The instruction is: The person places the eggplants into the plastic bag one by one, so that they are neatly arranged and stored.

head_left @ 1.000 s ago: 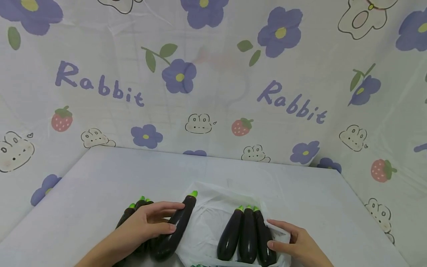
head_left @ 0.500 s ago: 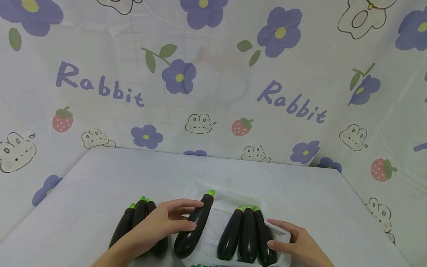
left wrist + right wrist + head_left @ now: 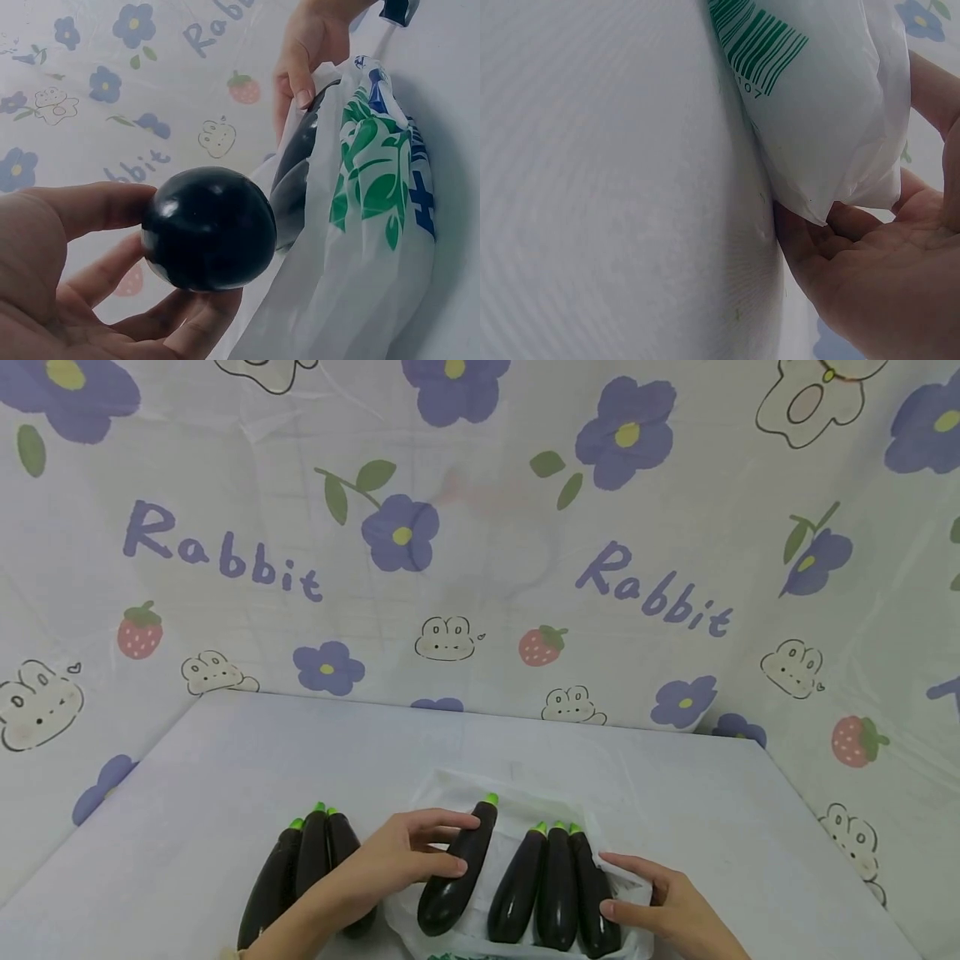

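seven eggplants total on the table (image 3: pixel 225 760), which is covered in a pale cloth, with a rabbit-and-flower print sheet (image 3: pixel 480 543) hung behind it and down both sides.

next biggest is the white plastic bag (image 3: pixel 517 802), lying flat under the fingers of both hands. the left wrist view shows green and blue print on it, the right wrist view shows a green barcode.

three eggplants (image 3: pixel 557 885) lie side by side on the bag, green stem caps pointing away from the person, just left of the right hand's fingertips. another three eggplants (image 3: pixel 303 872) sit in a tight row on the bare table, off the bag, partly under the left wrist and forearm.

left hand (image 3: pixel 397 860) is wrapped around a single eggplant (image 3: pixel 459 872), thumb on the near side and fingers curled over the top. it's tilted a bit, cap end away, sitting over the bag's left part between the two groups. in the left wrist view its round bottom end faces the camera inside the curled fingers.

right hand (image 3: pixel 667 906) has its fingers bent onto the bag's right edge, thumb touching the outermost eggplant of the three. the right wrist view shows a fold of bag caught between its fingers (image 3: pixel 847 225).
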A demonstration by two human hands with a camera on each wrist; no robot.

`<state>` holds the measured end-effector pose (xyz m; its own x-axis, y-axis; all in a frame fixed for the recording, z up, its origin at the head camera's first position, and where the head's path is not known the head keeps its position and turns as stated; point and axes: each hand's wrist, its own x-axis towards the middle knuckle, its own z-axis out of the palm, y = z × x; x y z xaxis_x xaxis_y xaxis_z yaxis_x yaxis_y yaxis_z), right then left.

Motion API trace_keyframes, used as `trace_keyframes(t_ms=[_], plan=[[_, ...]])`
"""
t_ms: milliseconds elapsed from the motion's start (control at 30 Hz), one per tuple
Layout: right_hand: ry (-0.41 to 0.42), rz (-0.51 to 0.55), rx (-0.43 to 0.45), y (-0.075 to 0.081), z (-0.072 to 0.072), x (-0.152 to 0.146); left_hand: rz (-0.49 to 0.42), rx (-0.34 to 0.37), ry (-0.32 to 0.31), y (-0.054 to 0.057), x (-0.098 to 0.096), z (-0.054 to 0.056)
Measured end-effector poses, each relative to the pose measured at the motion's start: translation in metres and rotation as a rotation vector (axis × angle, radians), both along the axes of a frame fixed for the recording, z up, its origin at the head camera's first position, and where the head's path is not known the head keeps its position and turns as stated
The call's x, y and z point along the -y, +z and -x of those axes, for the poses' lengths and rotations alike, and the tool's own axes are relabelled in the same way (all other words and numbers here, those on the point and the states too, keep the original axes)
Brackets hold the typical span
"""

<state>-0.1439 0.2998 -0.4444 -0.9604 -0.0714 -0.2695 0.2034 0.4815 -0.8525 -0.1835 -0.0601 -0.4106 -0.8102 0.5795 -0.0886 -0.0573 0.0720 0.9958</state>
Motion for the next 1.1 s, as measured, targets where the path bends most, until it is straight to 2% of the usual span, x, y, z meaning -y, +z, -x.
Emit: trace_keyframes(t_ms=[200, 533, 700, 900, 1100], plan=[[-0.027, -0.012, 0.003, 0.000, 0.000, 0.001, 0.010, -0.028, 0.003, -0.004, -0.015, 0.004], [-0.004, 0.004, 0.003, 0.001, 0.001, 0.001, 0.035, -0.108, 0.040, -0.015, -0.032, 0.007], [0.001, 0.009, 0.011, 0.002, 0.001, 0.001, 0.068, -0.121, 0.025, -0.020, -0.032, 0.008], [0.012, 0.022, 0.010, 0.001, 0.001, 0.000, 0.142, -0.129, -0.024, -0.024, -0.033, 0.011], [0.026, 0.071, 0.018, 0.000, 0.000, -0.002, 0.131, -0.096, -0.064, -0.026, -0.032, 0.013]])
